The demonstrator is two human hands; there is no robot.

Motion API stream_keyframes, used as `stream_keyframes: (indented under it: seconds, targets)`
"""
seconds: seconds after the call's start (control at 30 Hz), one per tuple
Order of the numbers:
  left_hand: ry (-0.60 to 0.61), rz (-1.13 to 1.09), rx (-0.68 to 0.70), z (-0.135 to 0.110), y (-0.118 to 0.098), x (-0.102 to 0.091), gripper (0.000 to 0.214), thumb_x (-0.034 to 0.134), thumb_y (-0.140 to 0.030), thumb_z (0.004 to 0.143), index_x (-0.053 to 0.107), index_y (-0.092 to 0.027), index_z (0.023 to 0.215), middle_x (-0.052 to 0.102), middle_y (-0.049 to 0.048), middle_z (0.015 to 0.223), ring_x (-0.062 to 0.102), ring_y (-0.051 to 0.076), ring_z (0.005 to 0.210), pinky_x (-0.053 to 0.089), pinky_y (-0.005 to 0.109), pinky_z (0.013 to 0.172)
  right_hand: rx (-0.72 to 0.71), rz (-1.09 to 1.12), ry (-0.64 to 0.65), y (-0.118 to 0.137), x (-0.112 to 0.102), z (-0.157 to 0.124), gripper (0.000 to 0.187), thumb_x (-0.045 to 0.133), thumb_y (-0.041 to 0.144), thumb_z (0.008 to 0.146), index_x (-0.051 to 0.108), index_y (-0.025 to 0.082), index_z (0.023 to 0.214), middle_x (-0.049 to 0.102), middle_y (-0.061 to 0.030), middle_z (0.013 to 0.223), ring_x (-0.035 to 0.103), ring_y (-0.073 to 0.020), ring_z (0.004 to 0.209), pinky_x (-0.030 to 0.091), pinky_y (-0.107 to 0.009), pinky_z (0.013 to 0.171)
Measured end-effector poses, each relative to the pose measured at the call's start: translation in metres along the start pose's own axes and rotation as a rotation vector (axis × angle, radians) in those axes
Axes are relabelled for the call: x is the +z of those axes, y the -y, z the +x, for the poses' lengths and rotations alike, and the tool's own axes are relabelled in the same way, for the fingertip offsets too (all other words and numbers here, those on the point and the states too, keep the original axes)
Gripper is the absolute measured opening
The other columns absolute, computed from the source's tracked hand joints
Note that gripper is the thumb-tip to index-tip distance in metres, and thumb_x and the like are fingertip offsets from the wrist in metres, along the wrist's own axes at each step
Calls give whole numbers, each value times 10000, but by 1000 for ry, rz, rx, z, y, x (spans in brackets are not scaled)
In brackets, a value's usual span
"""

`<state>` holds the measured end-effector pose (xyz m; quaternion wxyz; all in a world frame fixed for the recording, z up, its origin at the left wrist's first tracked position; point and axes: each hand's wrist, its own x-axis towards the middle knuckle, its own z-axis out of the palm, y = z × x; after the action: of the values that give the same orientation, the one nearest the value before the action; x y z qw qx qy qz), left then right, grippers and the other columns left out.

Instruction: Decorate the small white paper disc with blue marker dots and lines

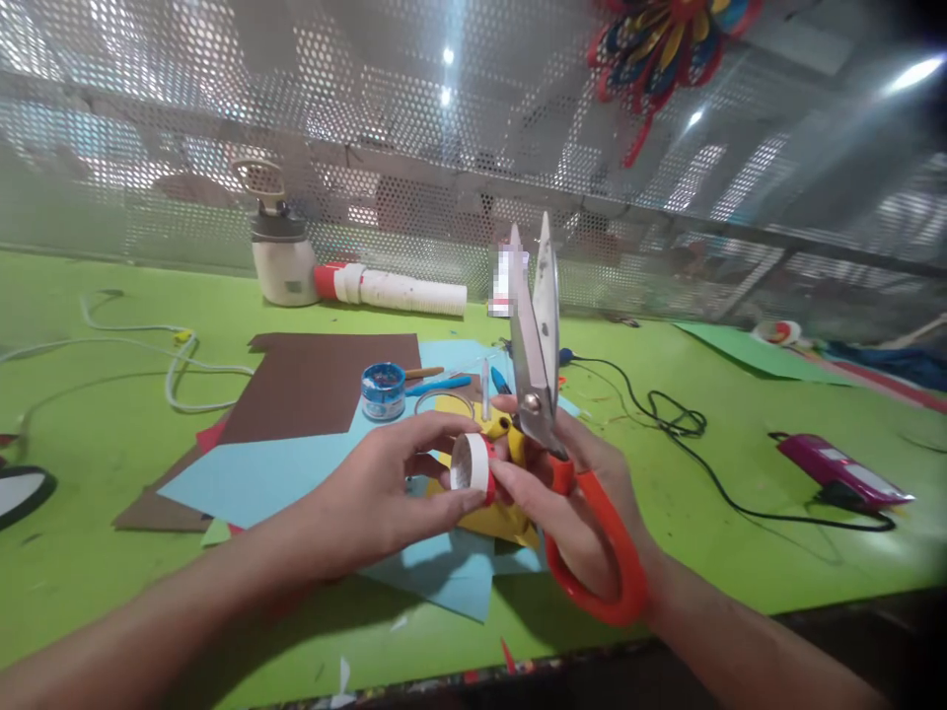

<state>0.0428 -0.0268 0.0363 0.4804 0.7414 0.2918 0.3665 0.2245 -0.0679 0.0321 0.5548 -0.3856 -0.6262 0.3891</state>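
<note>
My left hand (385, 483) pinches a small roll of red tape (472, 463) with a white core, thumb and fingers closed round it. My right hand (569, 503) holds large scissors (537, 335) by their orange handles, blades pointing up and slightly apart. Its fingertips also touch the tape roll's edge. Both hands hover over a yellow paper piece (503, 518) lying on light blue paper (296, 463).
A brown sheet (326, 380), a small blue-lidded pot (383, 390), a glue bottle (392, 289) and a white jar (282, 258) lie on the green table (96, 434). A black cable (688, 434) runs to a purple device (843, 471). A perforated metal screen stands behind.
</note>
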Motion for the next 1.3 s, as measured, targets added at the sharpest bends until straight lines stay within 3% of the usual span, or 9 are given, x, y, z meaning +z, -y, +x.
stream_keyframes:
  seconds: [0.23, 0.57, 0.77, 1.13, 1.3]
  targets:
    - [-14, 3, -28, 1, -1, 3, 320, 679, -229, 773, 635, -138, 1076, 716, 74, 1039, 679, 175, 869, 591, 297, 776, 38, -2, -41, 4, 3, 2, 368, 653, 136, 815, 640, 258, 1162, 630, 11, 838, 630, -97, 725, 558, -218, 672]
    - [-37, 37, 10, -2, 3, 2, 352, 672, -223, 778, 619, -136, 1115, 709, 89, 1066, 689, 193, 922, 604, 294, 793, -34, -52, -1, -2, 0, -3, 441, 609, 95, 864, 607, 366, 1212, 629, 36, 853, 637, -78, 736, 562, -183, 691]
    - [-42, 89, 34, -2, 5, 3, 358, 661, -201, 779, 620, -128, 1127, 698, 98, 1087, 688, 217, 955, 611, 338, 821, -82, -90, 34, -2, -1, -4, 491, 591, 35, 853, 595, 356, 1226, 646, 37, 926, 647, -59, 796, 541, -151, 761]
    - [-83, 38, 31, -1, 5, -3, 328, 689, -242, 794, 636, -134, 1100, 708, 103, 1061, 679, 219, 964, 609, 328, 813, -108, -165, -25, -8, 1, -6, 491, 598, 14, 836, 607, 363, 1181, 639, 52, 881, 632, -56, 717, 539, -157, 705]
    - [-73, 18, 15, -1, 3, -5, 387, 689, -247, 797, 620, -114, 1153, 697, 141, 1147, 677, 220, 986, 599, 327, 832, -90, -201, -68, -2, -1, -6, 353, 613, 113, 867, 600, 307, 1162, 627, 39, 860, 619, -61, 697, 529, -152, 663]
